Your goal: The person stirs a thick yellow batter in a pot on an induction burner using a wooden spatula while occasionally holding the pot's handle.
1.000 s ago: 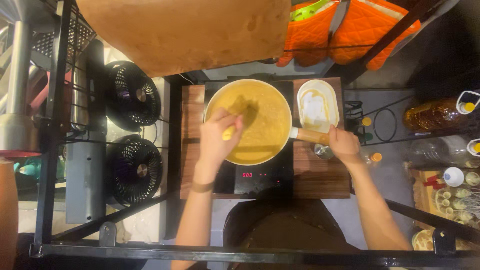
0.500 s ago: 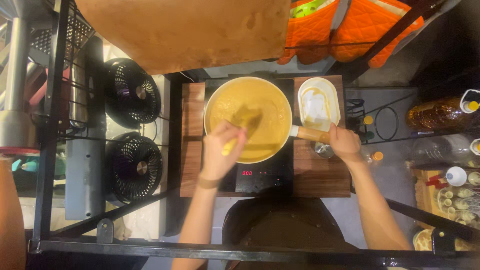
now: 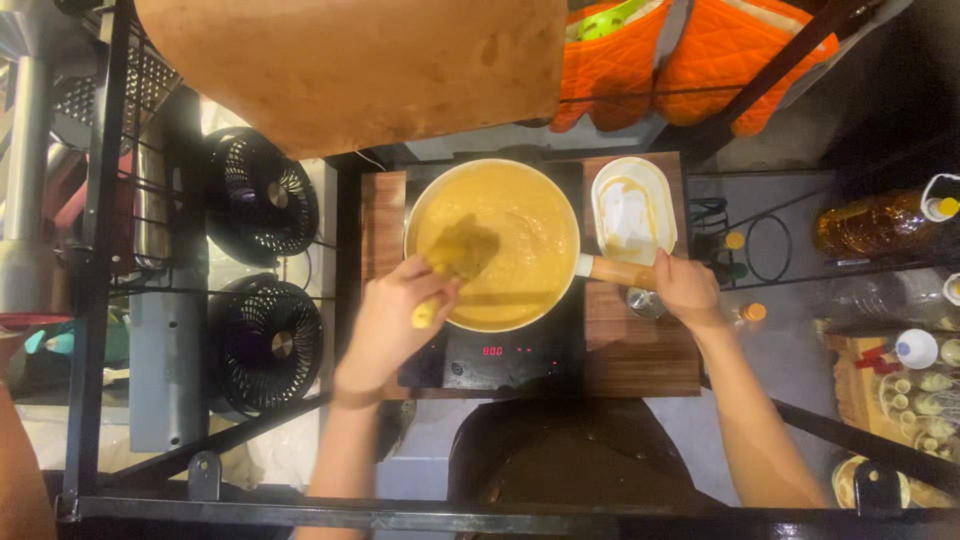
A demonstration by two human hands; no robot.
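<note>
Left hand (image 3: 390, 322) closed round the yellow spatula (image 3: 452, 268), blade tilted over the thick yellow batter (image 3: 520, 235) in the pan (image 3: 492, 244). Right hand (image 3: 683, 289) wrapped tight on the wooden pan handle (image 3: 618, 270), steadying it on the induction hob (image 3: 490, 352). Risky, though: pan filled close to the rim, so any hard stroke likely to slop batter onto the hot glass. Smeared white dish (image 3: 633, 208) just beside on the wooden worktop (image 3: 640, 350); 2 black fans (image 3: 262, 265) left.

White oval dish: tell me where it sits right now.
In the head view, the white oval dish sits on the wooden board, just right of the pan and above the right hand gripping the pan's handle.
</note>
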